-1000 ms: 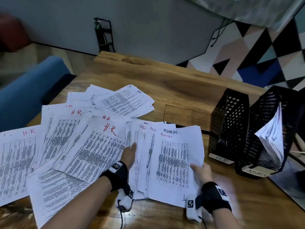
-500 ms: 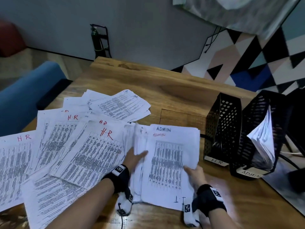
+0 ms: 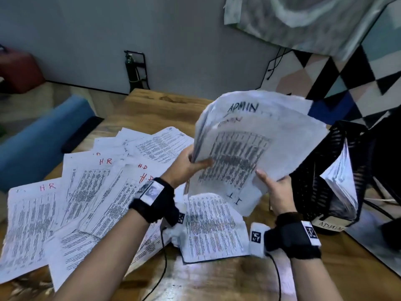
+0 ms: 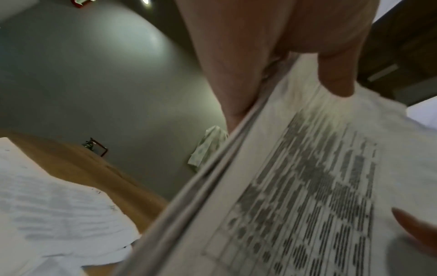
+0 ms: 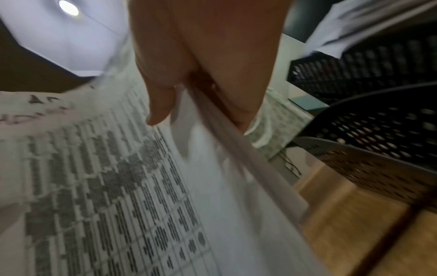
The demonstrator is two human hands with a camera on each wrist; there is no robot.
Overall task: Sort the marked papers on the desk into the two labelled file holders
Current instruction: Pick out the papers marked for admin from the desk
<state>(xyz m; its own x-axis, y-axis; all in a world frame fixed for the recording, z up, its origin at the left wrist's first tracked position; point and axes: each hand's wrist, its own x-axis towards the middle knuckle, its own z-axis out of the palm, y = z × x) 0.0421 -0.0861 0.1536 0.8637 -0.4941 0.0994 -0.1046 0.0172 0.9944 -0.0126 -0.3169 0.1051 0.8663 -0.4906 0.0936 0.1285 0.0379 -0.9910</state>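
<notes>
Nearest, bare wooden desk and two forearms in black wrist straps. Just beyond, one printed sheet lying flat between the wrists, text running away from the viewer. To its left, fanned over the desk, loose sheets marked H.R in red, overlapping, long edges pointing roughly away and to the right.

Above the flat sheet, clear of the desk, a thick ADMIN stack held in both hands. Left hand gripping the stack's left edge, thumb across the printed face, fingers behind. Right hand gripping the lower right edge, thumb on top and fingers under, as the right wrist view confirms. Long axis tilted up and away, top edge with "ADMIN" in black farthest and highest, "IT" written at the near bottom edge; whole stack leaning toward the right, its upper right corner over the holders.

Right of the stack, black perforated ADMIN file holder, label at its near foot, already filled with a leaning sheaf of white papers. Second holder mostly hidden behind the stack; contents not visible.

Farther back, grey wall, blue seat at left, patterned panel at right.
</notes>
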